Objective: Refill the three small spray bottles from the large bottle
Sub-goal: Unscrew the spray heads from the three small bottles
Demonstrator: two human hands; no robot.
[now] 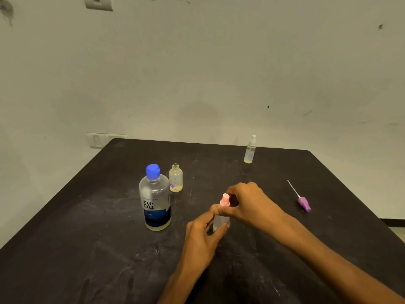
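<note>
Nearby, large bottle (156,200) stands left; both hands' fingers (221,229) grasp pink-capped bottle (221,220)

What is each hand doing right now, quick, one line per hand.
Left hand: grip closed round the body of the small frosted plastic spray bottle.
Right hand: pinching that bottle's pink spray cap.

Two bare forearms come into view from the bottom edge, and no sleeve, watch, ring or bracelet shows on either as far as the frame reaches. The left hand (202,232) is ungloved, its nails short and plain. The right hand (249,201) is likewise ungloved; behind it the wrist and the long forearm run uncovered down to the lower right corner
</note>
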